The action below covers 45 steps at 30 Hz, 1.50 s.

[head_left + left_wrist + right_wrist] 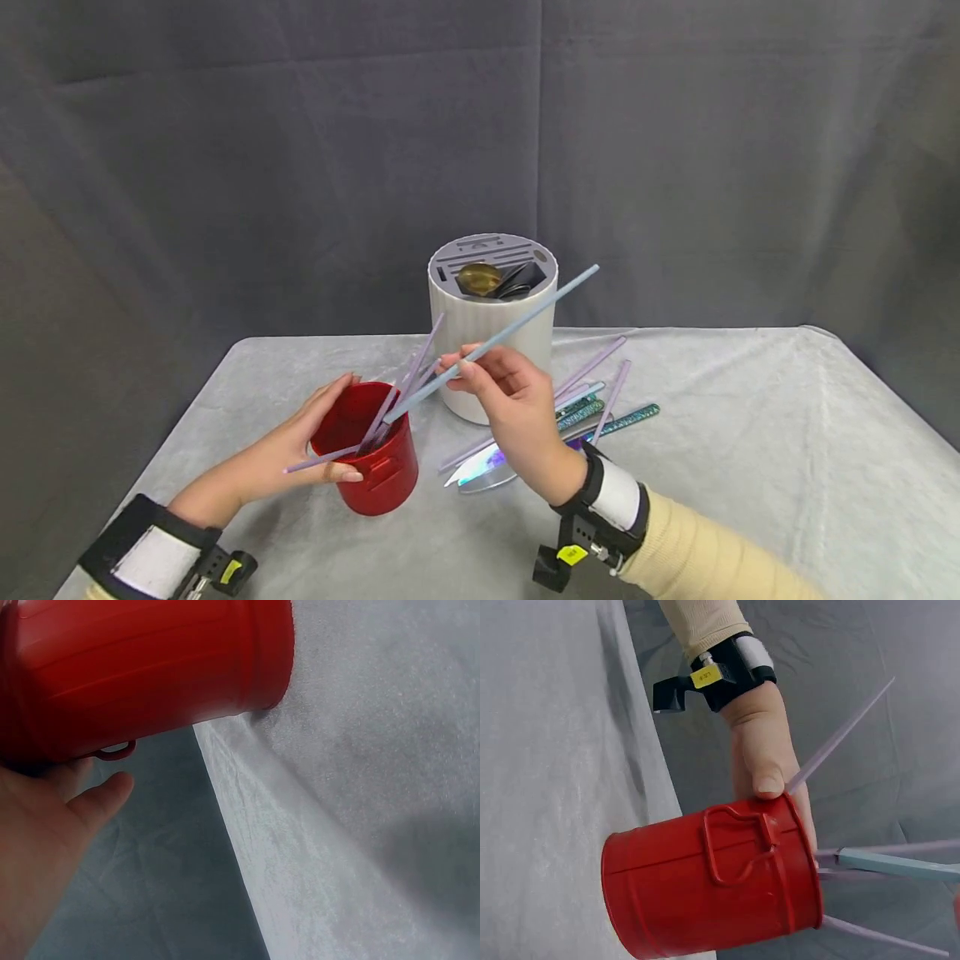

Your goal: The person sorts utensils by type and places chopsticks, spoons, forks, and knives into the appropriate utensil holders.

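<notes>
My left hand (300, 442) grips the red bucket (384, 475) at its rim, thumb on the near side and fingers on the far side. Several purple chopsticks (420, 357) lean out of the bucket in different directions. Between thumb and fingers, my right hand (517, 400) pinches a light blue chopstick (517, 323) slanting up to the right. Its lower end is right at the bucket's rim in the head view. From the right wrist, the bucket (697, 889) shows its wire handle (714, 847), and the blue chopstick (892, 865) points at its mouth.
Behind my right hand stands a white ribbed utensil holder (491, 321) with a grey slotted top and dark and gold-coloured utensils inside. To its front right lie knives (480, 467) with glittery teal handles (630, 419) and more purple chopsticks (611, 400) on the grey cloth-covered table (712, 500).
</notes>
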Tool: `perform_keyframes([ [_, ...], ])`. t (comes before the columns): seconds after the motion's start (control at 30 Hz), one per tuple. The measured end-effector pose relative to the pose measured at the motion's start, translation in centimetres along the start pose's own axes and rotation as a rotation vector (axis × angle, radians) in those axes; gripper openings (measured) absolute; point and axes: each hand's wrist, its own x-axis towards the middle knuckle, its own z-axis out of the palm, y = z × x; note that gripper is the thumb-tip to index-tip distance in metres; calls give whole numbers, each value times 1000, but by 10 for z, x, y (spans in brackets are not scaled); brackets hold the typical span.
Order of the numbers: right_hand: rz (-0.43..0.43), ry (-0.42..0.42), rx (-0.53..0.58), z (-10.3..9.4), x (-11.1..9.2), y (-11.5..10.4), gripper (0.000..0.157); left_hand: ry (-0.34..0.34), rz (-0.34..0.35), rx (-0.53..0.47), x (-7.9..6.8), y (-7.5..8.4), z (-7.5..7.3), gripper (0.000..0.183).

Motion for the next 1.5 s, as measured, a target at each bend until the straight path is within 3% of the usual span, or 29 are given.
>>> perform_keyframes([
  [0.27, 0, -134, -139, 16, -8, 20, 20, 5, 7, -24, -1, -3, 1, 95],
  [0.53, 103, -260, -351, 20, -12, 32, 23, 8, -4, -12, 0, -2, 0, 95],
  [0.8, 90, -409, -312, 8, -12, 30, 28, 20, 12, 22, -1, -3, 0, 96],
  [0.87, 84, -477, -336, -6, -13, 26, 29, 19, 0, 8, -1, -4, 1, 96],
  [0.97, 72, -552, -463, -39, -14, 20, 26, 22, -12, -3, -1, -5, 2, 95],
  [1.13, 20, -588, -872, -115, -12, 23, 19, 28, -11, -8, -2, -5, 1, 95],
  [1.27, 0, -662, -1200, -169, -12, 26, 25, 23, -13, -18, -3, -4, 1, 95],
  [1.37, -23, -717, -1335, -193, -16, 29, 27, 24, -13, -17, -2, -4, 1, 95],
  [1.5, -99, -776, -1445, -206, -21, 34, 22, 26, 0, -10, -1, -4, 2, 95],
])
